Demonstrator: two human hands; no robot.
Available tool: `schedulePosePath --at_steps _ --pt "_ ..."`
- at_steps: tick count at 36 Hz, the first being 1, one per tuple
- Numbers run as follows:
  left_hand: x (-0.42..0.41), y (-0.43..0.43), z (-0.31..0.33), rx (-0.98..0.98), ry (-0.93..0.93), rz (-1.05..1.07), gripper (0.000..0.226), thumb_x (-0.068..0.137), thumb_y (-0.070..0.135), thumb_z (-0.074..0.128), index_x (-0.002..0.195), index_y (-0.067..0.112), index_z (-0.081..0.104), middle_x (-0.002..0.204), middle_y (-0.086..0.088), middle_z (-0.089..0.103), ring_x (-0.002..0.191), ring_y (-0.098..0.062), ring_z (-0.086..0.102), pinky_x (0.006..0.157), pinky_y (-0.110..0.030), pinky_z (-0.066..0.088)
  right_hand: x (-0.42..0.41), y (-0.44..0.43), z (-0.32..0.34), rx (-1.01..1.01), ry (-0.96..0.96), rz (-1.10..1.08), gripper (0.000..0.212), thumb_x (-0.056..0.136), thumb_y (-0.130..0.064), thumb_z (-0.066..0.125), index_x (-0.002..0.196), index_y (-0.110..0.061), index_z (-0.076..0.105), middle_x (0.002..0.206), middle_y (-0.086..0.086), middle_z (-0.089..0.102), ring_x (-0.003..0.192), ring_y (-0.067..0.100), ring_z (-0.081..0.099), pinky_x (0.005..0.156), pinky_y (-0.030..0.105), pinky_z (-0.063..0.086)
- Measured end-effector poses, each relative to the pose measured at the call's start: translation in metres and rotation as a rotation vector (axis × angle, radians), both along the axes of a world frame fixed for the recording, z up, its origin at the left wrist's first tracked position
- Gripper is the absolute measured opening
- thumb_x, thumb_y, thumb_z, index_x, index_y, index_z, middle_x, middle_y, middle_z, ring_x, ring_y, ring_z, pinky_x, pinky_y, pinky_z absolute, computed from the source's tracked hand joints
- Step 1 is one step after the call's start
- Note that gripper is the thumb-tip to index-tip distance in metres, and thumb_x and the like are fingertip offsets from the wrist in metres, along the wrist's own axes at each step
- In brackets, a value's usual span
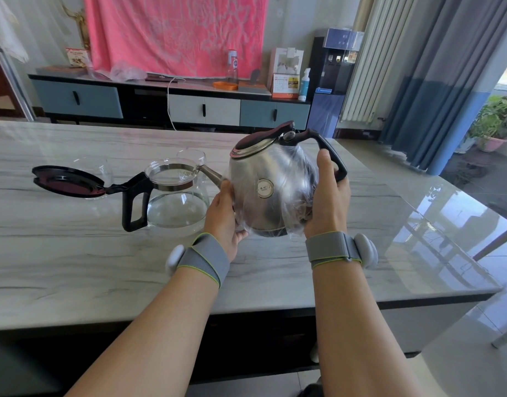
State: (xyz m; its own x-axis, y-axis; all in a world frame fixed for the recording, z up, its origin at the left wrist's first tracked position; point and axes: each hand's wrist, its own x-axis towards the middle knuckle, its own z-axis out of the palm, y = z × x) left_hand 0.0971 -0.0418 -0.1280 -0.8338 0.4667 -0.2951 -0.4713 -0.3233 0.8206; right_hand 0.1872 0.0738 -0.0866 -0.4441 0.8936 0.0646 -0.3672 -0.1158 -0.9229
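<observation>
A steel kettle wrapped in clear plastic film is held just above the marble table, tilted, its spout pointing left. My left hand cups its left side near the spout, fingers curled around the body. My right hand grips the right side by the dark handle, thumb up along it. To the left stands a glass pot with a black handle and its dark lid flipped open.
Two clear glass cups stand behind the glass pot. The table's right edge runs diagonally toward a tiled floor. A low cabinet, water dispenser and potted plant stand far behind.
</observation>
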Motion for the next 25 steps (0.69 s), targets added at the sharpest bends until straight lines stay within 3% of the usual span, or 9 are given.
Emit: schedulePosePath --at_steps 9,25 --pt "-0.0002 0.0004 -0.0009 -0.005 0.005 0.002 0.039 0.098 0.061 0.048 0.120 0.032 0.062 0.119 0.002 0.067 0.106 -0.020 0.063 0.102 -0.058 0.048 0.0004 -0.0012 0.0010 -0.003 -0.008 0.005 0.017 0.097 -0.048 0.071 0.093 -0.034 0.062 0.101 -0.010 0.064 0.101 0.014 0.061 0.112 0.050 0.051" --pt "-0.0001 0.0008 -0.0007 -0.011 0.007 0.004 0.041 0.098 0.062 0.047 0.121 0.032 0.063 0.113 0.004 0.069 0.101 -0.019 0.065 0.101 -0.056 0.050 0.0008 -0.0017 0.0011 -0.014 -0.008 0.003 0.018 0.096 -0.048 0.072 0.093 -0.035 0.061 0.099 -0.010 0.063 0.099 0.014 0.061 0.111 0.051 0.052"
